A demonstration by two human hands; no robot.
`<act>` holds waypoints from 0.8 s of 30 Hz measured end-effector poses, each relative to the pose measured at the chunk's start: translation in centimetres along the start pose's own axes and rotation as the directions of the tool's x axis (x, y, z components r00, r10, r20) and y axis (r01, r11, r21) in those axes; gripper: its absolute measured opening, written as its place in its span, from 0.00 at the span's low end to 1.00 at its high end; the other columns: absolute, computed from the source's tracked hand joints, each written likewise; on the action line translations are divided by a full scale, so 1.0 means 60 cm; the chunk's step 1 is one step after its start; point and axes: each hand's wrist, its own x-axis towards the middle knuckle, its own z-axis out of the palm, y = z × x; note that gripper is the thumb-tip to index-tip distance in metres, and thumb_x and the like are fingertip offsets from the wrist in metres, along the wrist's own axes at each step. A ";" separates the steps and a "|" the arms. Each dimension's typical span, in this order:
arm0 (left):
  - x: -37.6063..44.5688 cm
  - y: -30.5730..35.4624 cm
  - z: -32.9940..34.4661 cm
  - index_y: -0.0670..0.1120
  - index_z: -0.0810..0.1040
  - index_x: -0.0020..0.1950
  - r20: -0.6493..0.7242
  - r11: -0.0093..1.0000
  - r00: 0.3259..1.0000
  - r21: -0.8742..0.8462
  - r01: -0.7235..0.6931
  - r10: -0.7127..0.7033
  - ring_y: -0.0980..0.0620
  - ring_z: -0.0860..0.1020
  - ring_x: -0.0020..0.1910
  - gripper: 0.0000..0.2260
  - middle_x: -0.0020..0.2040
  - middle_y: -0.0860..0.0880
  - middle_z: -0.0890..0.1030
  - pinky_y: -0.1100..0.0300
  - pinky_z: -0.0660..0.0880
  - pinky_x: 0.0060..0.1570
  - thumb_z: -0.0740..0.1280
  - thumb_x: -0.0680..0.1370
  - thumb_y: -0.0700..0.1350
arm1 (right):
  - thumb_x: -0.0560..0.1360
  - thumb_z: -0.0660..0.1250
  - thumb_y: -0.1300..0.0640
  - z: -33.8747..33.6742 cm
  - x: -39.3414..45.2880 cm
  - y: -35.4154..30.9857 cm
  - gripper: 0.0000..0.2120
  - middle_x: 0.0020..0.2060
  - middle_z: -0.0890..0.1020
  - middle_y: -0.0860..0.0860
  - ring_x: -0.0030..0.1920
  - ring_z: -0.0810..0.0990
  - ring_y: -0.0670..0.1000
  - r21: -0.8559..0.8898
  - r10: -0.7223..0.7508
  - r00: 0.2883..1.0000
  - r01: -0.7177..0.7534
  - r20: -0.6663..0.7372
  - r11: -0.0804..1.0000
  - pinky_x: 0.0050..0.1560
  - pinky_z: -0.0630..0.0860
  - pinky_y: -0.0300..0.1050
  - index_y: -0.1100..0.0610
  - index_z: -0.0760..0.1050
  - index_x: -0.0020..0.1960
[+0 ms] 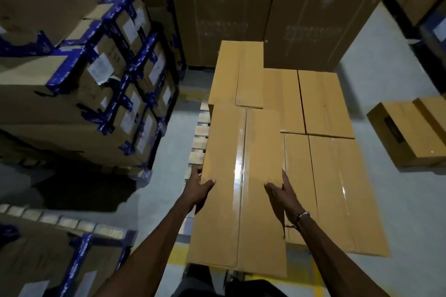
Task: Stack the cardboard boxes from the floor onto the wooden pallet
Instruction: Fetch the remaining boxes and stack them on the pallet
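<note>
Over the pallet (202, 131): box (241, 188), long sides clamped by left hand (198, 190) and right hand (282, 196), thumbs on top.
Why: keeps it level for the left row.

Dim warehouse light; overhead glare streaks the tape on the nearest cardboard box (241, 176). Deep shadow pools left on the floor (169, 152). Wide-angle bending warps the soft, blurry edges.
</note>
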 end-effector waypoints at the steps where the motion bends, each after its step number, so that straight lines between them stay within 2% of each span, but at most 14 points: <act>1: 0.009 -0.002 -0.004 0.48 0.65 0.70 0.005 1.000 1.000 0.003 0.009 -0.009 0.50 0.77 0.60 0.22 0.66 0.49 0.75 0.56 0.75 0.55 0.72 0.81 0.45 | 0.78 0.72 0.47 0.004 0.007 0.000 0.45 0.83 0.56 0.53 0.80 0.59 0.60 -0.006 0.008 1.000 -0.008 0.001 1.000 0.75 0.63 0.60 0.45 0.47 0.84; 5: 0.040 -0.010 -0.022 0.46 0.65 0.68 0.010 0.999 0.999 0.022 0.040 -0.040 0.47 0.78 0.61 0.22 0.66 0.47 0.76 0.54 0.77 0.55 0.74 0.80 0.44 | 0.79 0.72 0.50 0.024 0.031 -0.005 0.44 0.83 0.55 0.53 0.80 0.57 0.61 -0.034 0.011 1.000 -0.010 0.005 0.999 0.74 0.62 0.61 0.47 0.46 0.84; 8: 0.065 -0.015 -0.033 0.45 0.65 0.68 0.017 0.998 0.998 0.036 0.055 -0.056 0.45 0.78 0.61 0.23 0.66 0.46 0.76 0.47 0.79 0.60 0.74 0.80 0.46 | 0.79 0.71 0.51 0.036 0.056 -0.016 0.44 0.83 0.55 0.54 0.80 0.57 0.62 -0.054 0.011 1.000 -0.011 -0.002 0.998 0.74 0.62 0.61 0.48 0.46 0.84; 11: 0.090 -0.017 -0.042 0.46 0.64 0.69 0.043 0.996 0.996 0.041 0.074 -0.075 0.44 0.78 0.62 0.25 0.66 0.46 0.75 0.45 0.79 0.63 0.75 0.79 0.48 | 0.79 0.72 0.51 0.044 0.081 -0.027 0.44 0.83 0.55 0.54 0.80 0.57 0.62 -0.058 0.012 1.000 -0.012 -0.007 0.998 0.74 0.62 0.62 0.48 0.47 0.84; 14: 0.117 -0.016 -0.047 0.46 0.64 0.69 0.056 0.996 0.995 0.046 0.082 -0.085 0.44 0.78 0.63 0.26 0.67 0.46 0.75 0.45 0.78 0.64 0.75 0.79 0.48 | 0.77 0.73 0.48 0.049 0.102 -0.036 0.46 0.83 0.56 0.54 0.80 0.57 0.62 -0.041 0.024 1.000 -0.024 -0.013 0.999 0.74 0.62 0.62 0.48 0.47 0.84; 18: 0.147 -0.018 -0.052 0.47 0.64 0.69 0.068 0.992 0.990 0.048 0.117 -0.120 0.45 0.78 0.63 0.25 0.67 0.46 0.75 0.48 0.79 0.62 0.75 0.79 0.48 | 0.79 0.72 0.53 0.060 0.125 -0.039 0.43 0.82 0.57 0.53 0.80 0.58 0.61 -0.018 0.040 0.999 -0.040 -0.021 0.999 0.75 0.61 0.60 0.49 0.48 0.84; 24: 0.182 -0.020 -0.047 0.47 0.63 0.70 0.090 0.989 0.985 0.051 0.142 -0.146 0.46 0.77 0.62 0.26 0.66 0.47 0.75 0.50 0.77 0.61 0.75 0.79 0.47 | 0.80 0.71 0.54 0.065 0.150 -0.041 0.42 0.81 0.60 0.53 0.79 0.60 0.61 -0.020 0.063 0.997 -0.063 -0.043 0.998 0.73 0.63 0.58 0.48 0.48 0.84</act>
